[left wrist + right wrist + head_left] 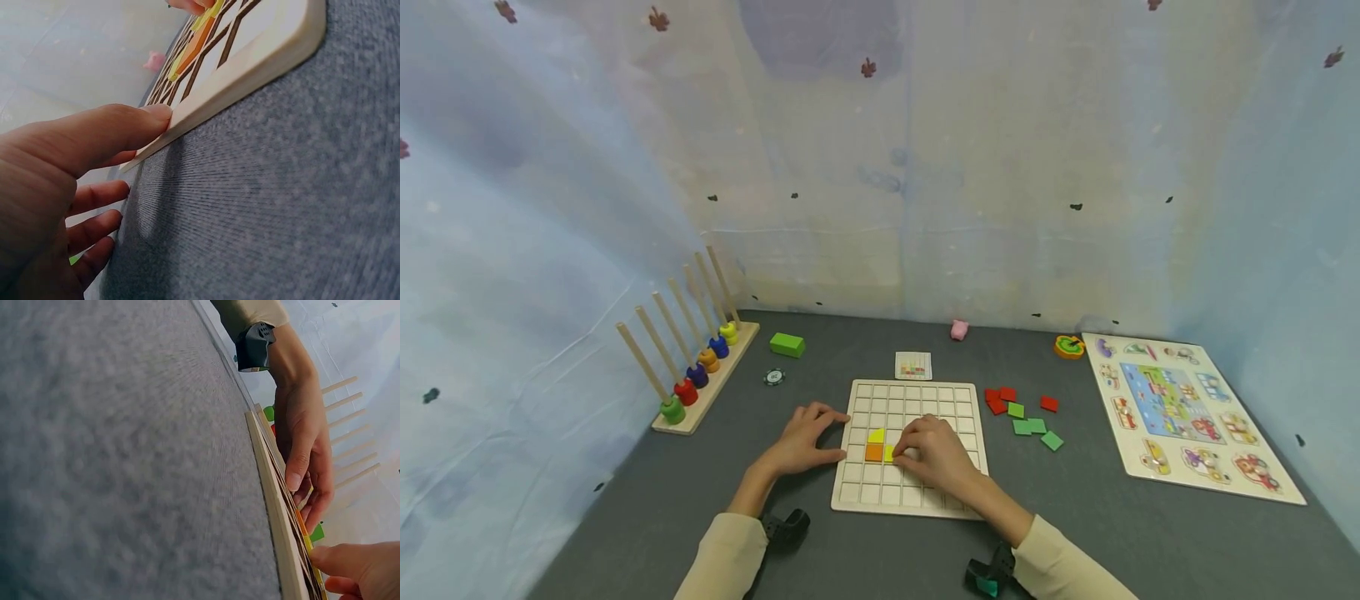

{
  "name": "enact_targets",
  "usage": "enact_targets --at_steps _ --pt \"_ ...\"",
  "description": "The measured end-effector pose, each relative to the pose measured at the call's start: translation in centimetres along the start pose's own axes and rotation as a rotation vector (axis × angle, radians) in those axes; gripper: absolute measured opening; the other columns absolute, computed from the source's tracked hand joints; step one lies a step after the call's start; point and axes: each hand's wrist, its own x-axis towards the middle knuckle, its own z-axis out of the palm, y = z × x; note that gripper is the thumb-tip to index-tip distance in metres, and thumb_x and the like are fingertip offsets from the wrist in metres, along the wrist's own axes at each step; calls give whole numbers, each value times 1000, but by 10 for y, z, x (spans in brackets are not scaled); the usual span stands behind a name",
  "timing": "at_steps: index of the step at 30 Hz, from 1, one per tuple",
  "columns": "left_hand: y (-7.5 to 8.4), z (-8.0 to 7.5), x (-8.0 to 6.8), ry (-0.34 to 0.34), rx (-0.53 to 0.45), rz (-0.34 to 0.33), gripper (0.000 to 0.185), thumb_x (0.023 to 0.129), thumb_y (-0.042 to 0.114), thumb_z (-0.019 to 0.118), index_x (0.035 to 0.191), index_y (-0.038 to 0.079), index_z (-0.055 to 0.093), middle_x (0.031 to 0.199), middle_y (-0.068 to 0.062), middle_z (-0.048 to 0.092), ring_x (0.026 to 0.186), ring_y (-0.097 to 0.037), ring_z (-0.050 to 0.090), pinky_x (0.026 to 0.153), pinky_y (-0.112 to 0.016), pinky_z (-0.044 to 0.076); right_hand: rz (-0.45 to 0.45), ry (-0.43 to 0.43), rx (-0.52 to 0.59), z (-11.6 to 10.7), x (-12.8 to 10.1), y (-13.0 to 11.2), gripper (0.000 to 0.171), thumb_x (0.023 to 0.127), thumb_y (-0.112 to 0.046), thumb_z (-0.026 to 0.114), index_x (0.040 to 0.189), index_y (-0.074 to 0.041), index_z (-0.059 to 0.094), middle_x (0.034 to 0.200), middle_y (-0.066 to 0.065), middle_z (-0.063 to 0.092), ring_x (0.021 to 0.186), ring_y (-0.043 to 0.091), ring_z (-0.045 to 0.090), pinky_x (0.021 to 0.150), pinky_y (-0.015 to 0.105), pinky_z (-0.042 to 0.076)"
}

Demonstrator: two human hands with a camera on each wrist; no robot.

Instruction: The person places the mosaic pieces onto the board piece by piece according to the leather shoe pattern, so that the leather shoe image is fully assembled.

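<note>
Yellow tile [888, 453] at the fingertips of the right hand [932, 454], at the cell directly right of the orange tile [874, 452] on the gridded board [871, 495]. Key relation, by judgement: yellow edge against orange edge, side by side, with fingers reaching in from the right and near side. Mostly covered, so cannot tell its long axis. Right thumb and forefinger nearly closed, pinching the tile's right part; whether seated or slightly raised, cannot tell. Right hand plainly nearer; left hand [805, 439] at the board's left edge, thumb and forefinger spread apart, touching the rim, holding no tile. Second yellow piece [876, 436] just far of the orange one, one corner seemingly cut on a slant. Board of pale wood, squarish with rounded corners, thin dividers round square cells. Grey table covering [865, 558] finely ribbed, matt. To the right, well apart from both hands: flat red tiles [1048, 403] and green tiles [1052, 440]. Just beyond the far edge: small printed card [913, 365].
</note>
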Motion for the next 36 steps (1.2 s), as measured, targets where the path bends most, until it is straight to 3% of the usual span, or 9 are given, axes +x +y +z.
enact_targets --at_steps 9,15,21,32,36 --pt "-4 3 0 14 10 10 52 79 37 74 126 20 58 122 -5 45 107 -25 37 90 -49 32 1 -28 33 -6 -1 3 12 75 -18 78 86 -13 74 87 -1 64 82 13 55 74 31 44" --pt "-4 1 0 11 -5 10 53 79 37 74 126 21 57 122 -4 45 103 -22 37 89 -47 32 46 -56 116 -25 -4 16 16 83 -13 70 98 -7 70 95 4 63 84 18 57 73 29 46" --pt "-3 2 0 12 0 6 53 79 37 73 126 20 57 122 -4 45 102 -22 37 88 -47 33 104 -61 135 -47 -15 35 15 85 -10 68 100 -8 69 98 5 62 85 18 58 72 31 49" --pt "-3 2 0 6 3 7 54 79 38 73 127 20 57 121 -4 45 103 -22 37 88 -47 33 175 -30 47 -77 -31 68 18 80 -2 70 98 -5 69 95 8 62 77 21 58 65 36 48" --pt "-2 2 0 11 1 9 53 79 38 73 126 19 58 121 -4 45 103 -23 37 88 -47 33 215 -53 64 -85 -34 78 20 81 -3 70 100 -3 68 96 8 64 77 16 60 67 37 50"
